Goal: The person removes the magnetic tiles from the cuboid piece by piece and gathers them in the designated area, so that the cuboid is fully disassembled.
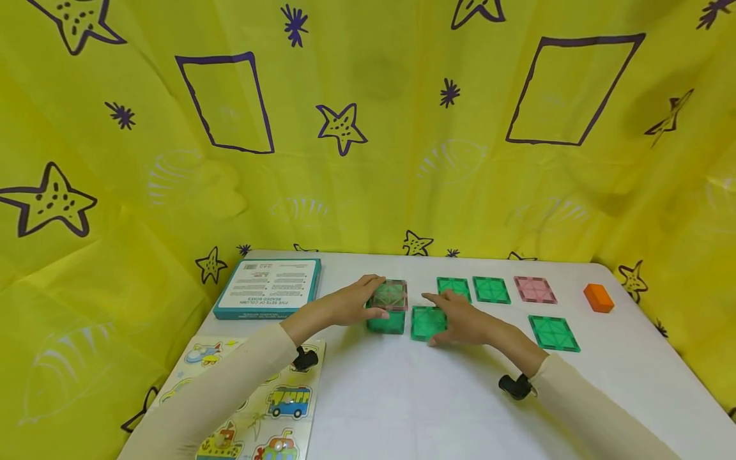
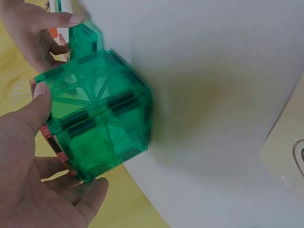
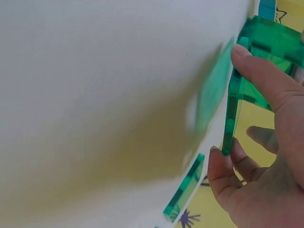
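On the white tabletop (image 1: 368, 396), toward the middle, sits the box-shaped build (image 1: 391, 324) between the fingers of my left grip (image 1: 351, 305). Side walls: translucent green square tiles, ribbed with crossing diagonals and edged by thick frames; two meet at a corner in the left wrist view. Top: a pink tile (image 1: 394, 292), green showing through it. My left grip is partly spread to the build's width, thumb on one side and fingers on the other.

My right grip (image 1: 468, 319) pinches one green tile (image 1: 427, 323) by opposite edges, just to the right of the build. Tile is lifted, with a pale green cast and a shadow on the surface beneath; exact tilt cannot be told.

Surface, right of my right grip: three loose green tiles (image 1: 491, 291), a loose pink tile (image 1: 535, 289) and, near the right edge, an orange block (image 1: 598, 298). Left side: a teal-edged box (image 1: 267, 287), its print inverted to me, and a puzzle board (image 1: 289, 402) with vehicle pictures, partly hidden by my cream sleeve (image 1: 230, 390).

Room: yellow curtain (image 1: 368, 191) behind and at both sides, printed with dark starfish, bursts, four-sided outlines and faint white shells.
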The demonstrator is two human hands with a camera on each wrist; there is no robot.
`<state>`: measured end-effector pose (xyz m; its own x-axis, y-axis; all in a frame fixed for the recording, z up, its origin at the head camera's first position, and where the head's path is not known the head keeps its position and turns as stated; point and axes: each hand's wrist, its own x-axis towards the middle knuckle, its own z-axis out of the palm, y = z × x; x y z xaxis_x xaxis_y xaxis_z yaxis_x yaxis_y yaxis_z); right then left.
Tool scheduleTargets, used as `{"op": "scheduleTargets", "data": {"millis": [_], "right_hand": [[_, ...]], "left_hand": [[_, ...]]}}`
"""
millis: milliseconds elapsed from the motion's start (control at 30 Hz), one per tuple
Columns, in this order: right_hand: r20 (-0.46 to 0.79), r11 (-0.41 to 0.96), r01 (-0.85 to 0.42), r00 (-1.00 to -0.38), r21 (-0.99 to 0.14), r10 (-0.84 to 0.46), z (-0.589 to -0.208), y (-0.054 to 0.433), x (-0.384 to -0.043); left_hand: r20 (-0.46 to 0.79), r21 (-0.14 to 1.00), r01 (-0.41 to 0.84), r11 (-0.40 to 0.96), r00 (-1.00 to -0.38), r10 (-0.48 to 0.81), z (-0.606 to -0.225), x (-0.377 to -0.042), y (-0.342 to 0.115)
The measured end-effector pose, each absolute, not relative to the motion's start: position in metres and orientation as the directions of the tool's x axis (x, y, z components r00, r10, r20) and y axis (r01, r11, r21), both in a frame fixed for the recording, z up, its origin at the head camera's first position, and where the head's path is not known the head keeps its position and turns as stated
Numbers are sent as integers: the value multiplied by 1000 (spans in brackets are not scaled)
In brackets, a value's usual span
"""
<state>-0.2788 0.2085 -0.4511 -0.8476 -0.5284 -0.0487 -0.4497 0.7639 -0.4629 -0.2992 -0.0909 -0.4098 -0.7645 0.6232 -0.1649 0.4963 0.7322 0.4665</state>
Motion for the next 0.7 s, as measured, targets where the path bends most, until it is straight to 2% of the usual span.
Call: {"op": "scheduleTargets", "data": {"millis": [433,700], "right_hand": [[20,758,-426,-877,-494,-479,-434,276,-258],[1,788,-381,-900,-484,-435,-438,314,-253]], "left_hand": [[-161,476,503,721,-757,633,-409,-299,-92],[-159,478,503,720,-757,634,-410,-299,-93]]}}
